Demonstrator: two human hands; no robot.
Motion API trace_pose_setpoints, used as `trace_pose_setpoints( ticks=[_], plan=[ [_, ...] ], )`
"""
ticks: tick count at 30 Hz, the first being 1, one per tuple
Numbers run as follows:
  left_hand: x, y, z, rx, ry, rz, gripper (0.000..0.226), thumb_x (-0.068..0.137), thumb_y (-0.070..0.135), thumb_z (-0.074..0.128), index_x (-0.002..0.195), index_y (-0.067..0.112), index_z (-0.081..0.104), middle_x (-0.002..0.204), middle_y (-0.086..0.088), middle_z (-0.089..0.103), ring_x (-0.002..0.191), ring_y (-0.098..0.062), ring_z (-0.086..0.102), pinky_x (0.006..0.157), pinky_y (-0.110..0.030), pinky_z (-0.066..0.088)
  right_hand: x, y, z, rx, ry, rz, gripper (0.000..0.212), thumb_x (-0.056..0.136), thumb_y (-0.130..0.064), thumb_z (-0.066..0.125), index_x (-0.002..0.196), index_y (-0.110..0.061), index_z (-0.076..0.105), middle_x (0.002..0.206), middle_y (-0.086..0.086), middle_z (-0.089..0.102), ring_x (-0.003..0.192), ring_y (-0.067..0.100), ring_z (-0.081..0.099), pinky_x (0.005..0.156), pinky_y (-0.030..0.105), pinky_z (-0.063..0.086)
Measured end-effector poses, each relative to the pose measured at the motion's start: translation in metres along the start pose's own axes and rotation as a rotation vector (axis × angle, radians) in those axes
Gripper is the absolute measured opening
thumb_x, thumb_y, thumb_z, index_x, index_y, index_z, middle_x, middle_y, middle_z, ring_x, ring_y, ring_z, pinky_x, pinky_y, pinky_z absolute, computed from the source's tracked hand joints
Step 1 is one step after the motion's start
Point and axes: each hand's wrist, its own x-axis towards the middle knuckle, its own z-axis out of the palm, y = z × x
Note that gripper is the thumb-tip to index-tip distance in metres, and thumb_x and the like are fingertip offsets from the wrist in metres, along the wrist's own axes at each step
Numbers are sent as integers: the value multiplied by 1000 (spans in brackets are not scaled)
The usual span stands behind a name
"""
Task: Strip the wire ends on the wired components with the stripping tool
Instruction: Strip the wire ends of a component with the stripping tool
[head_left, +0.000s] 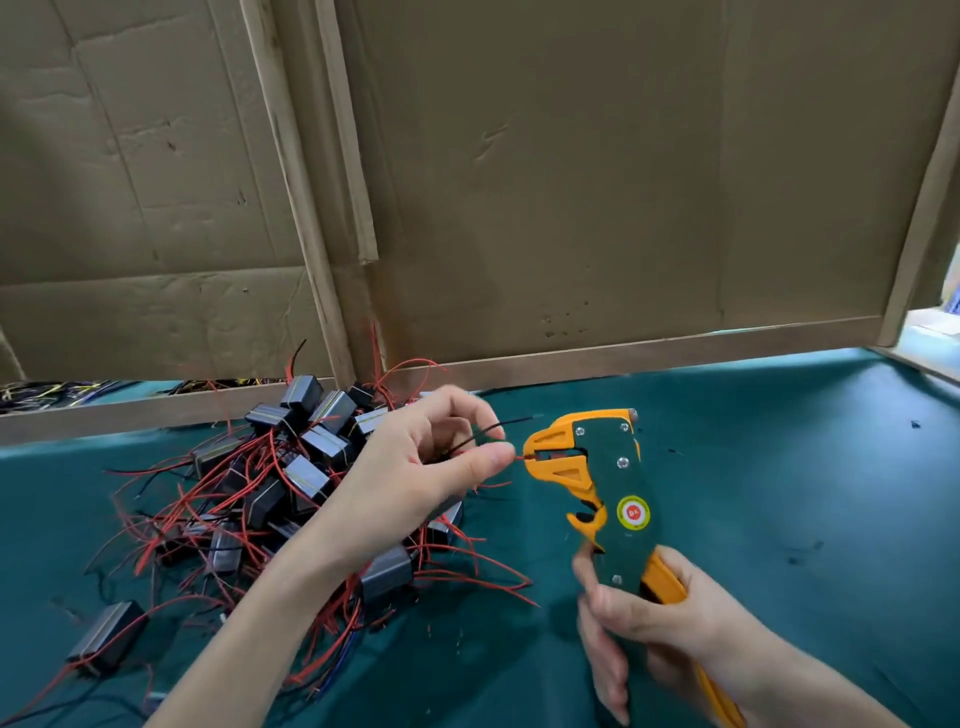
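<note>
My right hand (660, 631) grips the handles of the yellow and green stripping tool (602, 483), held upright with its jaws pointing left. My left hand (415, 478) pinches a red wire (519, 458) between thumb and forefinger, and the wire's tip sits inside the tool's jaws. A black wire (498, 427) from the same hand arches above the jaws, free of them. The component these wires belong to is hidden behind my left hand. A heap of small black box components (311, 441) with red and black leads lies on the green mat behind and below my left arm.
A green mat (779, 493) covers the bench. One stray component (106, 636) lies at the lower left. A cardboard wall (571, 182) with wooden strips closes the back. Small bits of insulation (800, 553) dot the mat at the right.
</note>
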Motion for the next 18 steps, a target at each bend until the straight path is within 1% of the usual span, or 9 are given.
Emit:
trace_pose_setpoints(
  ticks=[2,3,5,7,9,10,13,16,18],
  plan=[
    [0,-3,1,-111,-49,-29,11,86,31,63,79,25,56,66,4,53,66,-12,51,69,-15,43,2,4,2,-101,161,-17,49,67,-42,81,53,-9,48,42,11,44,35,21,41,39,26,36],
    [-1,-5,4,-144,-64,-47,15,89,33,59,79,24,55,68,6,54,71,-12,53,74,-18,43,2,5,2,-117,198,-10,50,63,-45,81,50,-11,48,41,11,43,34,21,40,38,26,36],
    [-1,-11,10,-157,-46,-80,23,96,32,52,77,20,54,70,6,53,73,-11,53,76,-19,42,2,2,1,-44,135,14,46,60,-43,86,57,-8,56,50,15,50,42,26,48,43,31,45],
    [0,-14,13,-139,9,-94,18,92,32,50,81,18,55,69,4,55,72,-10,53,74,-19,43,2,-5,-1,126,-7,14,39,62,-32,91,78,-6,68,68,20,60,60,33,61,60,41,54],
    [1,-13,11,-139,52,-90,15,86,32,53,89,19,57,67,3,58,73,-11,55,77,-18,46,3,-9,-3,184,-46,-8,39,62,-24,92,90,-7,71,79,22,63,74,36,64,72,47,54],
    [1,-13,9,-141,67,-80,14,85,32,54,91,20,59,67,3,59,73,-11,56,77,-18,46,4,-9,-5,176,-41,-15,40,61,-22,92,92,-7,71,81,23,64,75,36,65,74,48,54],
    [2,-11,8,-151,111,-63,9,82,29,60,84,24,67,67,6,61,69,-7,57,70,-13,48,3,-11,-7,153,11,-11,38,61,-18,91,92,-4,72,81,26,63,75,39,64,73,48,55],
    [2,-10,9,-126,113,-51,10,79,26,63,87,19,65,70,8,62,68,-6,59,70,-12,47,3,-12,-6,127,53,3,21,70,-8,77,90,-3,72,81,27,62,74,40,64,72,47,55],
    [3,-10,10,-118,118,-56,17,76,25,66,91,17,65,73,6,64,71,-8,61,72,-14,48,3,-12,-5,112,48,13,17,72,-7,74,89,-3,72,81,27,63,75,39,64,73,47,55]
  ],
)
